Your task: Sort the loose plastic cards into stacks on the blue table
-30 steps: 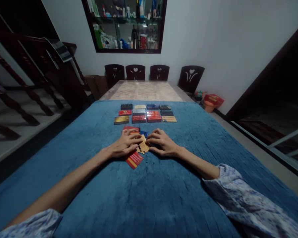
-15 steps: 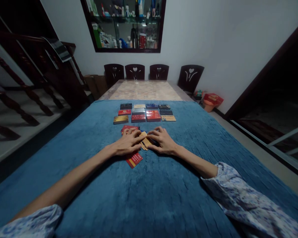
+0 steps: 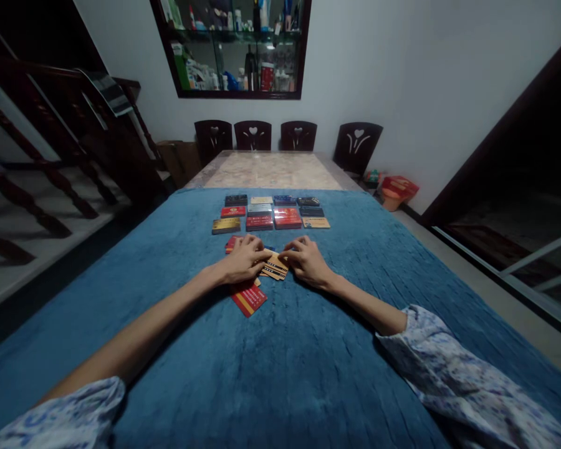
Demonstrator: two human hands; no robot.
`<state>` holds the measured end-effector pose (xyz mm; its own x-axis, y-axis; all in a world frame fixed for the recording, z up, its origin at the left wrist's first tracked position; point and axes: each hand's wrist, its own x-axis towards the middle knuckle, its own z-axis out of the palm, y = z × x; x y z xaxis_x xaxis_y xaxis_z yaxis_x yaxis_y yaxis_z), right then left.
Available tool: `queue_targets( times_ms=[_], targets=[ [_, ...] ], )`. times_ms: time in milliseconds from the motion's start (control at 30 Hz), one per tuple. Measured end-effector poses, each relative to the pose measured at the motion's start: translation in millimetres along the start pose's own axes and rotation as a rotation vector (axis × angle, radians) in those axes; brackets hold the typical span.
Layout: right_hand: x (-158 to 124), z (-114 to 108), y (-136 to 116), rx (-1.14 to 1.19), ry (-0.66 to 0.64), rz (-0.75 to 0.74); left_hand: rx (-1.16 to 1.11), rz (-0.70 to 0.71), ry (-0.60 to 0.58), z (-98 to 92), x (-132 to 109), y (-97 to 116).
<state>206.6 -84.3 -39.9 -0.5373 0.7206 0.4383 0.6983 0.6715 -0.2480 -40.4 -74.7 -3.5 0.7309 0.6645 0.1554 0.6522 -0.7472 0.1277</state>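
Several yellow cards [image 3: 275,267] with dark stripes lie fanned between my hands on the blue cloth. My left hand [image 3: 245,258] rests over their left part, its fingers closed on that edge and partly hiding the cards. From the right, my right hand [image 3: 307,263] curls its thumb and fingers at the upper right corner of the same cards. Below my left hand a red card [image 3: 249,300] with a yellow stripe lies flat, partly covered. Another red card [image 3: 232,243] shows beyond the left hand's knuckles.
Neat rows of stacked cards stand farther off, among them a gold stack [image 3: 226,226], a red stack [image 3: 287,218] and a tan stack [image 3: 316,222]. The blue cloth [image 3: 271,374] covers the near table; bare stone tabletop [image 3: 275,168] and dark chairs [image 3: 253,135] lie beyond.
The yellow cards have turned and spread, showing more of their striped faces. My right hand has drawn slightly away from my left, its fingers now at the cards' corner.
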Motion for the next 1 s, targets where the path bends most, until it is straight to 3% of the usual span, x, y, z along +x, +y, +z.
queue_targets(
  times_ms=[167, 633, 1000],
  targets=[
    [0, 0, -2, -0.002, 0.002, 0.052, -0.076, 0.017, -0.070, -4.8, 11, -1],
    [-3, -7, -9, -0.008, 0.024, -0.046, -0.125, 0.054, -0.092, -9.6, 14, -4],
    [-2, -5, -4, -0.099, 0.214, -0.134, -0.166, 0.144, 0.051, -1.8, 16, -21]
  ],
)
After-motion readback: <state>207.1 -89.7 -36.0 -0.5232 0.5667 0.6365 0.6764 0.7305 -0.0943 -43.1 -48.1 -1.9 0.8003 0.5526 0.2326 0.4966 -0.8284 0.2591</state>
